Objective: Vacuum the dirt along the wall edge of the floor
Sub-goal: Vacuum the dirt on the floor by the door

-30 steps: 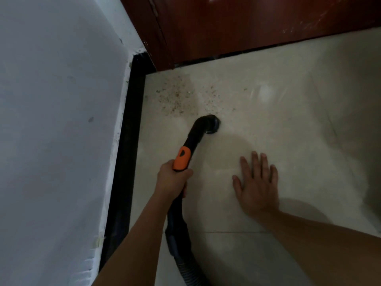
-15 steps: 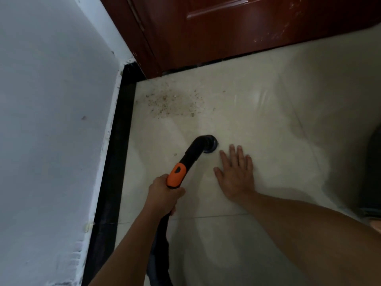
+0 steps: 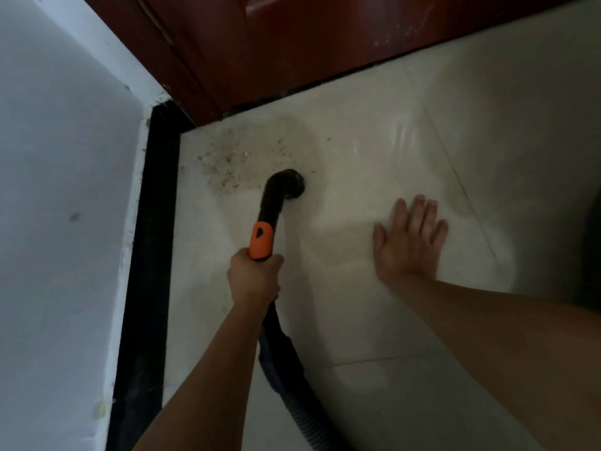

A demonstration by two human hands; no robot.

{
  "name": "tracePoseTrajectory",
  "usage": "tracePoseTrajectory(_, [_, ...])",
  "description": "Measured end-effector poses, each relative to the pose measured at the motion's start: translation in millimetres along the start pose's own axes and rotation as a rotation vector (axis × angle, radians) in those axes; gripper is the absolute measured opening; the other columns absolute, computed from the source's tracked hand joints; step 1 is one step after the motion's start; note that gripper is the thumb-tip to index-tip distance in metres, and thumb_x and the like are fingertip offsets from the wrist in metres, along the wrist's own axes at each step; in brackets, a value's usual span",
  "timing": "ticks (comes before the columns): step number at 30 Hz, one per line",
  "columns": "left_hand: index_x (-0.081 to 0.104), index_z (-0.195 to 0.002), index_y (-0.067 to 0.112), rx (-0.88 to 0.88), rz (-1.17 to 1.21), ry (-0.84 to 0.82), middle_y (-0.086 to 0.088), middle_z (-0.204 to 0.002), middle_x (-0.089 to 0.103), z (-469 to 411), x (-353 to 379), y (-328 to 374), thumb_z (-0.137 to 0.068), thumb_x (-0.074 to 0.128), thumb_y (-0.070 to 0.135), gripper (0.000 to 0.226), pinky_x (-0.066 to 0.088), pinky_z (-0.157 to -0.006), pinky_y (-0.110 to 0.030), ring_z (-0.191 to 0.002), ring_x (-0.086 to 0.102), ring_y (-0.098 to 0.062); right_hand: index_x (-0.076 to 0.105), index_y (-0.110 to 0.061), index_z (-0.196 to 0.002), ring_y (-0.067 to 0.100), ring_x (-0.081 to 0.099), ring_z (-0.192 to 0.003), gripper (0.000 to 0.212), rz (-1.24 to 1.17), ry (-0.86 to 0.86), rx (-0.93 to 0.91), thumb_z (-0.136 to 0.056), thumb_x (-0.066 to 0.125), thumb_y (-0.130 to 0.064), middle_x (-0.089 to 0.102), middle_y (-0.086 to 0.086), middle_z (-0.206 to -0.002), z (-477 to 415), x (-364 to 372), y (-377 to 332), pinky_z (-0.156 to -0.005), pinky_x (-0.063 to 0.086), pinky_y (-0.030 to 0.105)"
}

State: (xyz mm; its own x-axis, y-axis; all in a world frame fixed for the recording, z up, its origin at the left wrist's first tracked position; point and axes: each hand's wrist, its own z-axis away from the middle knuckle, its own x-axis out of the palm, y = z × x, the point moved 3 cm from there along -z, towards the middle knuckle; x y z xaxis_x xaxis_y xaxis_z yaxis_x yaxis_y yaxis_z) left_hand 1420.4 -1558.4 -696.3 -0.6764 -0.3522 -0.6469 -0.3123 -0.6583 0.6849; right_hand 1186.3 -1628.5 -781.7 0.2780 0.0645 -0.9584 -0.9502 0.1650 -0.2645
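My left hand (image 3: 253,278) grips the black vacuum wand (image 3: 270,203) just below its orange collar (image 3: 260,239). The curved nozzle (image 3: 294,185) points down onto the pale floor tile (image 3: 374,151), at the right edge of a patch of brown dirt specks (image 3: 227,161). The dirt lies in the corner beside the black skirting (image 3: 156,222) of the white wall (image 3: 65,190). My right hand (image 3: 408,240) rests flat on the tile to the right of the nozzle, fingers spread. The ribbed hose (image 3: 302,415) trails back under my left forearm.
A dark red wooden door (image 3: 325,40) and its frame close off the far side of the corner. A tile joint (image 3: 364,359) runs across the floor near me. Something dark sits at the right frame edge (image 3: 592,255).
The nozzle has moved forward from beside my right hand to the edge of the dirt patch. My right hand now lies further from the nozzle, still flat on the tile.
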Motion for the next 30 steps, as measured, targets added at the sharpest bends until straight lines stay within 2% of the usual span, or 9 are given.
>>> tracePoseTrajectory(2, [0.056, -0.083, 0.007, -0.001, 0.007, 0.007, -0.017, -0.069, 0.06, -11.9, 1.6, 11.5, -0.078, 0.068, 0.012, 0.014, 0.054, -0.046, -0.034, -0.044, 0.055, -0.024, 0.031, -0.01, -0.151, 0.039, 0.013, -0.148, 0.068, -0.01, 0.004, 0.0, -0.094, 0.029, -0.048, 0.02, 0.022, -0.159, -0.9, 0.1, 0.2, -0.117, 0.008, 0.056])
tracePoseTrajectory(6, [0.055, -0.085, 0.012, 0.039, -0.116, -0.105, -0.017, -0.075, 0.064, -23.9, 14.7, 38.6, -0.076, 0.069, 0.014, 0.016, 0.058, -0.051, -0.043, -0.054, 0.063, -0.032, 0.032, -0.009, -0.152, 0.039, 0.012, -0.148, 0.07, 0.007, -0.013, 0.016, -0.094, 0.026, -0.049, 0.019, 0.022, -0.16, 0.5, -4.1, -4.1, -0.118, 0.009, 0.057])
tracePoseTrajectory(9, [0.053, -0.082, 0.014, 0.079, -0.171, -0.138, -0.016, -0.076, 0.064, -36.0, 22.4, 51.5, -0.076, 0.069, 0.017, 0.018, 0.059, -0.058, -0.049, -0.064, 0.066, -0.035, 0.026, -0.011, -0.154, 0.036, 0.007, -0.15, 0.073, 0.044, -0.045, 0.038, -0.094, 0.019, -0.051, 0.014, 0.019, -0.162, 1.1, -7.1, -4.2, -0.119, 0.007, 0.055])
tracePoseTrajectory(13, [0.052, -0.08, 0.013, 0.121, -0.128, -0.153, -0.013, -0.074, 0.062, -61.1, 40.6, 74.9, -0.076, 0.068, 0.017, 0.017, 0.058, -0.059, -0.05, -0.063, 0.066, -0.034, 0.016, -0.016, -0.157, 0.033, -0.002, -0.151, 0.077, 0.104, -0.09, 0.049, -0.092, 0.005, -0.055, 0.005, 0.016, -0.163, 0.6, -9.6, -5.9, -0.12, 0.004, 0.053])
tracePoseTrajectory(16, [0.051, -0.078, 0.013, 0.161, -0.091, -0.213, -0.013, -0.071, 0.061, -77.8, 61.4, 98.7, -0.076, 0.068, 0.017, 0.017, 0.058, -0.057, -0.049, -0.063, 0.066, -0.034, 0.023, -0.015, -0.155, 0.034, 0.005, -0.151, 0.075, 0.093, -0.072, 0.069, -0.092, 0.012, -0.054, 0.013, 0.017, -0.162, 0.2, -14.3, -8.8, -0.12, 0.007, 0.053])
tracePoseTrajectory(18, [0.052, -0.077, 0.012, 0.161, -0.069, -0.239, -0.014, -0.072, 0.061, -88.6, 69.1, 106.5, -0.076, 0.069, 0.016, 0.017, 0.059, -0.058, -0.049, -0.064, 0.066, -0.035, 0.023, -0.015, -0.155, 0.033, 0.003, -0.151, 0.075, 0.104, -0.086, 0.073, -0.092, 0.011, -0.054, 0.011, 0.016, -0.163, -0.9, -13.7, -9.4, -0.12, 0.006, 0.053])
tracePoseTrajectory(22, [0.055, -0.08, 0.008, 0.097, -0.048, -0.229, -0.017, -0.071, 0.063, -102.9, 53.9, 93.2, -0.075, 0.069, 0.015, 0.016, 0.058, -0.053, -0.046, -0.054, 0.063, -0.031, -0.001, -0.02, -0.157, 0.027, -0.024, -0.147, 0.077, 0.138, -0.139, 0.064, -0.091, -0.004, -0.059, -0.018, 0.01, -0.161, -1.7, -3.8, -2.1, -0.121, -0.007, 0.048])
tracePoseTrajectory(26, [0.055, -0.078, 0.009, 0.032, -0.075, -0.153, -0.013, -0.061, 0.061, -98.6, 15.0, 60.8, -0.074, 0.069, 0.014, 0.015, 0.055, -0.047, -0.04, -0.04, 0.057, -0.023, 0.007, -0.018, -0.157, 0.029, -0.015, -0.15, 0.075, 0.134, -0.117, 0.075, -0.093, 0.005, -0.058, -0.009, 0.011, -0.163, -1.8, -3.5, -4.0, -0.12, -0.006, 0.048])
tracePoseTrajectory(30, [0.054, -0.079, 0.008, -0.027, -0.106, -0.084, -0.017, -0.065, 0.061, -72.7, -23.8, 21.2, -0.074, 0.068, 0.012, 0.015, 0.053, -0.046, -0.035, -0.045, 0.058, -0.026, 0.007, -0.018, -0.157, 0.03, -0.012, -0.15, 0.075, 0.139, -0.126, 0.083, -0.093, 0.003, -0.057, -0.006, 0.013, -0.164, -1.1, -4.4, -3.2, -0.12, -0.004, 0.049])
